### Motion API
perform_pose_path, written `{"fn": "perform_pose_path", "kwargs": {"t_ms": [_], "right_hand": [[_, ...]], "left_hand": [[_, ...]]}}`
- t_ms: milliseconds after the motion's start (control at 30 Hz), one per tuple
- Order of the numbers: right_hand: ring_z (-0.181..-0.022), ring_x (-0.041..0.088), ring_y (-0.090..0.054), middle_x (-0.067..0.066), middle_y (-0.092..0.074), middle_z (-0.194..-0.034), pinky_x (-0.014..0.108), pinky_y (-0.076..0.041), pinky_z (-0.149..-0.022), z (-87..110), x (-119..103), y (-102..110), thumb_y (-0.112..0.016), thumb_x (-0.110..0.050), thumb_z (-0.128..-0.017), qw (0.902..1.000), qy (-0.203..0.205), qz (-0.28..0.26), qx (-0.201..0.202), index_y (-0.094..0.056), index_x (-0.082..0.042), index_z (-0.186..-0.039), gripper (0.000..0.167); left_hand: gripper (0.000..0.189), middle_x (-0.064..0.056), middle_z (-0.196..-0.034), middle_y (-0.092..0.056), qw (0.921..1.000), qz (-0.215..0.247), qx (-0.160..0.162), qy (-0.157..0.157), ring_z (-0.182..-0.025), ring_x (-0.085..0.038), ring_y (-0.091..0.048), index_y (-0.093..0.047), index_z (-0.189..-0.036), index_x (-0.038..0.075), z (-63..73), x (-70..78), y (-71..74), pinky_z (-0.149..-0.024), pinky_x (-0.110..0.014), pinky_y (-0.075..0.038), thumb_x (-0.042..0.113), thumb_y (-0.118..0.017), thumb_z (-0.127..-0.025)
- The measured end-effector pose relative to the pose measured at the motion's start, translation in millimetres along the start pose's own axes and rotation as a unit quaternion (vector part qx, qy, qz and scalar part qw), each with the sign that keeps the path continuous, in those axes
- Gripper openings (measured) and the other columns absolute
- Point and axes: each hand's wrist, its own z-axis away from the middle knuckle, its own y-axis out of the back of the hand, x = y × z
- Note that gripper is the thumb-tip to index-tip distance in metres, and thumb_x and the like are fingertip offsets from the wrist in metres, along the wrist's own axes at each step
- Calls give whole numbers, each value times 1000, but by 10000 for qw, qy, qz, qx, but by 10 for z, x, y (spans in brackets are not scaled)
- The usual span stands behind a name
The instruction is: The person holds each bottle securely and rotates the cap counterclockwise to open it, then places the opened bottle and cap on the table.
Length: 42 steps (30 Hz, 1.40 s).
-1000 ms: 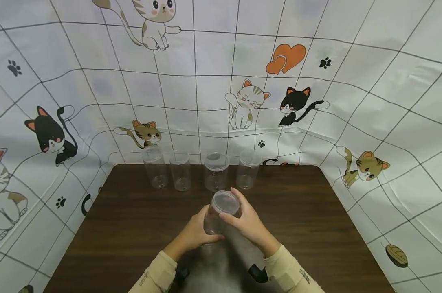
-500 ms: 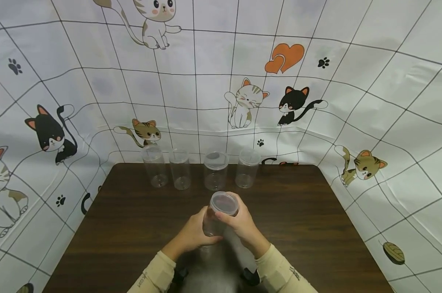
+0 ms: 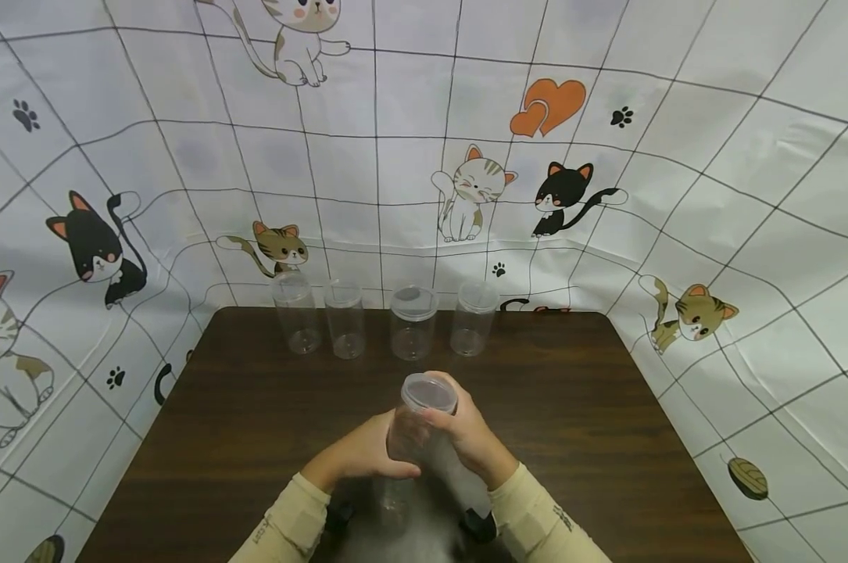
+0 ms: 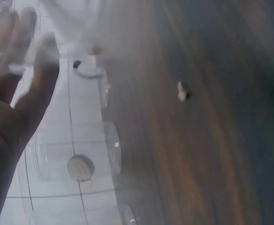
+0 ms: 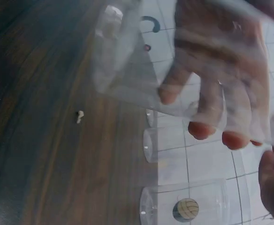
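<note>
In the head view a clear plastic jar (image 3: 409, 438) with a round translucent lid (image 3: 431, 391) is held above the near half of the table, leaning with its lid end up and away. My left hand (image 3: 363, 453) holds the body from the left, thumb across the near side. Around the lid end my right hand (image 3: 473, 434) grips, with its thumb at the lid's near edge. Through the jar wall (image 5: 127, 89) in the right wrist view, the left hand's fingers (image 5: 209, 101) show behind it, stretched along the side.
At the table's back edge stand several clear jars, among them a wide one (image 3: 413, 324), a narrow one (image 3: 345, 320) and one at the right (image 3: 474, 320). A small pale bit (image 4: 182, 91) lies on the dark wooden table (image 3: 571, 422). Cat-printed sheeting (image 3: 395, 172) surrounds it.
The jar and both hands have shifted slightly left and toward me, and the jar leans more. My left forearm has moved a little to the left. Both hands keep their hold.
</note>
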Motion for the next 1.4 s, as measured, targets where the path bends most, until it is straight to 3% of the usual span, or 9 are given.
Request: {"fn": "perform_pose_path", "kwargs": {"t_ms": [100, 200, 333, 533, 800, 967, 1133, 1233, 1400], "right_hand": [[-114, 17, -58, 2, -60, -126, 31, -49, -96, -22, -12, 44, -77, -48, -88, 9982, 7, -120, -580, -40, 8, -142, 86], [-119, 18, -55, 4, -56, -131, 32, -47, -99, -29, -27, 59, -75, -53, -89, 9970, -146, -153, -740, -33, 3, -149, 93], [-121, 16, -53, 8, -49, -136, 29, -46, -99, 13, -20, 22, -74, -46, -92, 9991, -360, -96, -221, -24, 0, -149, 88], [-122, 20, -55, 18, -48, -143, 28, -50, -97, 61, 19, -127, -72, -21, -96, 9974, -352, 319, 548, -32, 0, -147, 68], [-124, 26, -55, 13, -51, -140, 31, -49, -95, 36, 53, -246, -79, -38, -90, 9917, -284, 1007, 750, -40, -5, -148, 77], [-122, 21, -57, 11, -56, -136, 33, -50, -96, -22, 9, -134, -77, -39, -91, 9989, 156, 325, -287, -43, 2, -145, 76], [-126, 21, -55, 9, -57, -138, 36, -47, -103, -111, 4, 21, -72, -47, -93, 9872, 404, -42, -1545, -41, 6, -148, 81], [-133, 20, -50, 7, -53, -145, 35, -42, -108, -135, 8, 56, -68, -51, -95, 9839, 350, -7, -1754, -31, 4, -155, 90], [-138, 18, -46, 9, -45, -149, 32, -39, -112, -94, 17, 47, -70, -53, -92, 9865, 29, -588, -1525, -8, 1, -160, 107]], "left_hand": [[74, -10, -130, -59, 9984, 481, -284, 33, -117, -20, -61, -41, -142, 4, 23, 35, -5, -96, -33, -53, 18, -84, -83], [75, -9, -130, -59, 9989, 430, -141, 95, -117, -20, -60, -41, -143, 5, 44, 34, -13, -94, -32, -54, 20, -84, -84], [72, -3, -126, -62, 9990, -156, 373, 179, -114, -18, -61, -45, -139, 9, 60, -6, -6, -89, -32, -54, 28, -85, -83], [74, -2, -121, -65, 9898, -782, 1151, 313, -109, -18, -65, -48, -135, 9, 92, -118, 31, -88, -31, -55, 31, -90, -77], [72, 0, -118, -66, 9885, -905, 1176, 298, -106, -16, -65, -50, -131, 9, 149, -126, 53, -91, -32, -54, 32, -91, -76], [78, -3, -124, -64, 9966, -537, 591, 187, -112, -19, -63, -45, -140, 9, 178, -70, 101, -90, -32, -55, 28, -90, -78], [85, -13, -138, -54, 9978, 594, -257, 122, -125, -28, -56, -33, -150, 6, 198, -23, 139, -97, -35, -53, 15, -85, -83], [83, -14, -137, -54, 9966, 778, -275, 81, -124, -28, -56, -32, -150, 5, 203, -24, 141, -97, -35, -53, 14, -83, -85], [77, -12, -134, -58, 9984, 546, 58, 99, -122, -25, -59, -37, -146, 5, 219, -50, 139, -95, -34, -52, 19, -83, -86]]}}
